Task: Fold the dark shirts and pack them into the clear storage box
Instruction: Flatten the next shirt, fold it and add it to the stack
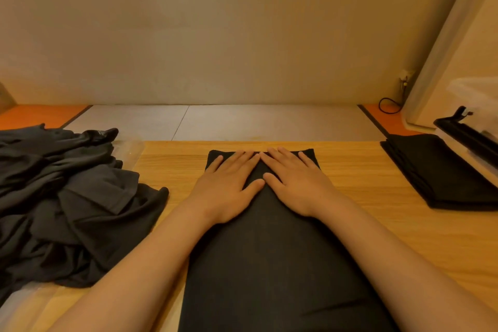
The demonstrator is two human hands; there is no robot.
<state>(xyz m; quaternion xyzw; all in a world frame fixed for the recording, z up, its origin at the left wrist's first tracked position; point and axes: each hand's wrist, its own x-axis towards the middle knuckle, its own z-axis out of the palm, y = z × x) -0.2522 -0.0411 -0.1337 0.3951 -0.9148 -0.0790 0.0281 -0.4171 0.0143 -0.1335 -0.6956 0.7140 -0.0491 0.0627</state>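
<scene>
Shirt [269, 264], dark, one: folded into a long strip, lying lengthwise on the wooden table [377, 224] before us. We press our left hand [229, 183] and right hand [293, 180] flat on its far end, fingers straight and grasping nothing, index tips almost meeting. Pile of unfolded shirts [67, 197]: at our left. Folded stack [436, 172]: at our right, just beside the clear storage box [463, 129], which is only partly in view.

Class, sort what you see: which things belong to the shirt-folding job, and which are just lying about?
Job: left hand, right hand, shirt under them, unfolded pile, folded stack, clear box.
Lying about: black cable, wall socket.
</scene>
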